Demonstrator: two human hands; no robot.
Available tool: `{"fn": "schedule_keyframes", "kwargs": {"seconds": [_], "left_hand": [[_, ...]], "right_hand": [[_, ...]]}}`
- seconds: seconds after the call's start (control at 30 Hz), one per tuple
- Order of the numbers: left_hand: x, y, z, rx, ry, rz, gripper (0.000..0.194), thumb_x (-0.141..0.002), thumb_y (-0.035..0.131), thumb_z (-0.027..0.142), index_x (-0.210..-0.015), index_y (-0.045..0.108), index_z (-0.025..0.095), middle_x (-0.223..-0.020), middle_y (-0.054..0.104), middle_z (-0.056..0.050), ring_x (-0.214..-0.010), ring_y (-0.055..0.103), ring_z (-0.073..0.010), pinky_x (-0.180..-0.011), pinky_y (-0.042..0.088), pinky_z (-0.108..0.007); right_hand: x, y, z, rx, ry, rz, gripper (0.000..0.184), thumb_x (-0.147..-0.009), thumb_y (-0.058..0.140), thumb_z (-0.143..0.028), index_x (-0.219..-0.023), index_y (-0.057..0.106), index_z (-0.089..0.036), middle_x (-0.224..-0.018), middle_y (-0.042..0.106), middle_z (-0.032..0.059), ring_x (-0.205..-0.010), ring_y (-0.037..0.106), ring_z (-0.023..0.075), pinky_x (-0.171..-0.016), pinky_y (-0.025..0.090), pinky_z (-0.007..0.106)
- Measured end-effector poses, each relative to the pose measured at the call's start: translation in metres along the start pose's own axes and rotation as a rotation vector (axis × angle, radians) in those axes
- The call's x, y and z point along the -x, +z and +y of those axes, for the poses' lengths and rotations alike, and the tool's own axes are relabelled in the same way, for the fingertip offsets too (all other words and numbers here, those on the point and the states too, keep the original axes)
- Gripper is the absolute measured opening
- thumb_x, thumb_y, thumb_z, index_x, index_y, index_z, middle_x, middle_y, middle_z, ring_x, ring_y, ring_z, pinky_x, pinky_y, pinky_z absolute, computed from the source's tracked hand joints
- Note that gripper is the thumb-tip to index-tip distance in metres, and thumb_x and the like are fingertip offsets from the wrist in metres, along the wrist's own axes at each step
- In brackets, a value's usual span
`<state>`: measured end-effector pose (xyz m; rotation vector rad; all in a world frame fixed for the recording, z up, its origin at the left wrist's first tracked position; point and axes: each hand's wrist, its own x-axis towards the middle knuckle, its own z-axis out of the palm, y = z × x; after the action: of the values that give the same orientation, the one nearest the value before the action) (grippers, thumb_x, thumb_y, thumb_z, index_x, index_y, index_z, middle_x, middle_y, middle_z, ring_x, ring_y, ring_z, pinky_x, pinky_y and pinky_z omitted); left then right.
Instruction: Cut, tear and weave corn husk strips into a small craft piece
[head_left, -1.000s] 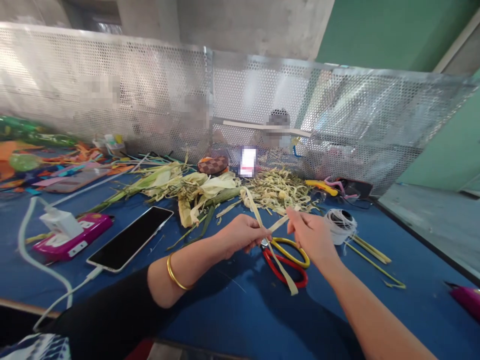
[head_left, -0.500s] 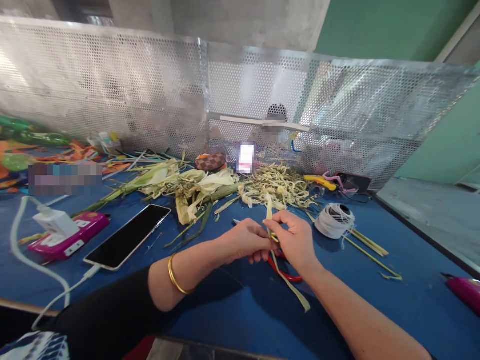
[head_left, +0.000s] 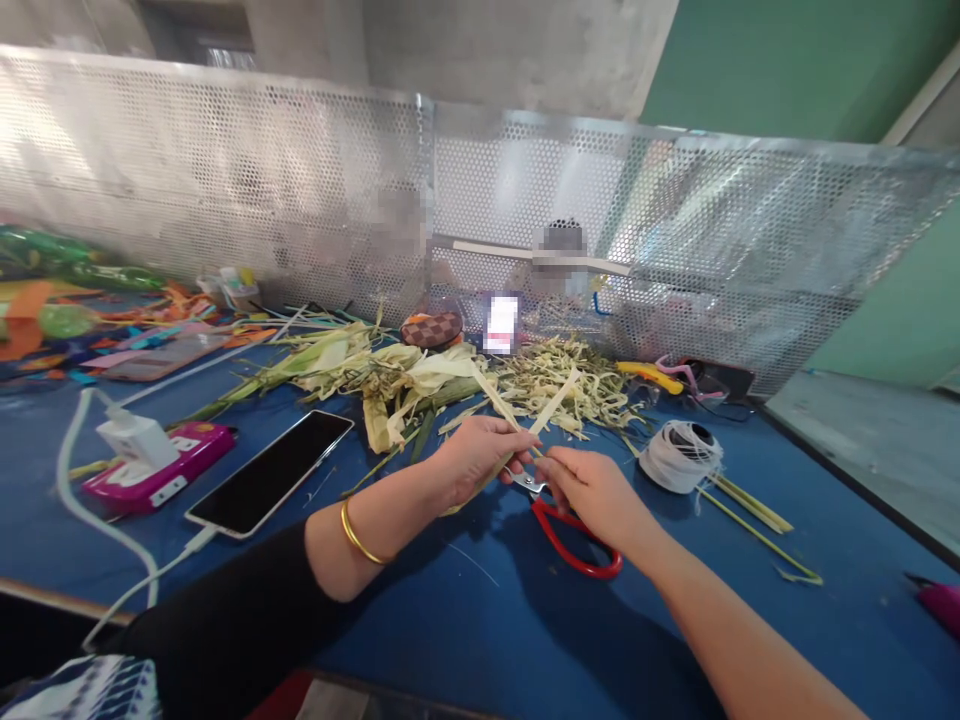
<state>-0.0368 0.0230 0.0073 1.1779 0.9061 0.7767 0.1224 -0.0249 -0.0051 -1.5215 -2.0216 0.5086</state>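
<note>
My left hand (head_left: pixel 480 460) pinches pale corn husk strips (head_left: pixel 556 400) where they cross in a V. Two strip ends point up and away from the fingers, and another part hangs under the palm. My right hand (head_left: pixel 592 490) is closed close beside it, fingertips pinched at the lower side of the crossing; exactly what part it grips is partly hidden. Below both hands lies a pair of scissors (head_left: pixel 574 545) with red handles, its blades partly covered. Beyond the hands sits a pile of shredded husk strips (head_left: pixel 566 385), with larger whole husks (head_left: pixel 405 375) to its left.
A white thread spool (head_left: pixel 679 457) and thin stalks (head_left: pixel 750 505) lie to the right. To the left are a charging phone (head_left: pixel 270 472) and a magenta power strip (head_left: pixel 206 440). A perforated metal screen (head_left: pixel 300 190) stands behind; a blurred person sits beyond it.
The strip that hung down over the scissors has been swung up, so two ends now spread in a V. My right hand has lowered slightly, and the red handles show more.
</note>
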Motion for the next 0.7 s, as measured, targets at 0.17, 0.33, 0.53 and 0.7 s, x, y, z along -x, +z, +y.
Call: {"fn": "schedule_keyframes", "kwargs": {"seconds": [0.17,0.33,0.53,0.7], "left_hand": [[-0.003,0.003,-0.006,0.072,-0.054,0.083,0.017,-0.075,0.066,0.019,-0.06,0.063,0.011,-0.053,0.061,-0.002,-0.047,0.052,-0.007,-0.053,0.046,-0.02],[-0.004,-0.004,-0.003,0.246,-0.066,0.025,0.013,-0.075,0.067,0.024,-0.077,0.07,0.012,-0.079,0.072,-0.008,-0.072,0.066,-0.0141,-0.067,0.051,-0.023],[-0.004,0.0,-0.005,0.258,-0.006,0.039,0.01,-0.066,0.073,0.016,-0.074,0.071,0.01,-0.075,0.071,-0.007,-0.068,0.063,-0.0124,-0.067,0.051,-0.022],[-0.005,0.006,-0.009,0.301,0.007,0.118,0.01,-0.064,0.074,0.011,-0.068,0.064,0.011,-0.069,0.069,-0.006,-0.066,0.065,-0.0139,-0.068,0.053,-0.026]], "right_hand": [[0.003,0.002,-0.002,0.491,-0.198,0.197,0.033,-0.092,0.041,-0.03,-0.063,0.054,-0.02,-0.057,0.057,0.0017,-0.055,0.05,0.0155,-0.057,0.03,0.028],[0.005,-0.003,-0.006,0.633,-0.388,0.497,0.023,-0.091,0.043,-0.021,-0.091,0.065,-0.019,-0.087,0.066,0.0091,-0.081,0.057,0.021,-0.079,0.035,0.034],[0.004,0.018,-0.008,0.087,-0.035,0.22,0.028,-0.087,0.048,-0.041,-0.073,0.06,-0.021,-0.069,0.064,0.0021,-0.063,0.054,0.0169,-0.06,0.036,0.028],[0.001,0.029,-0.008,-0.259,0.102,0.121,0.033,-0.086,0.043,-0.04,-0.059,0.046,-0.021,-0.054,0.053,-0.0022,-0.054,0.048,0.0139,-0.054,0.035,0.025]]}}
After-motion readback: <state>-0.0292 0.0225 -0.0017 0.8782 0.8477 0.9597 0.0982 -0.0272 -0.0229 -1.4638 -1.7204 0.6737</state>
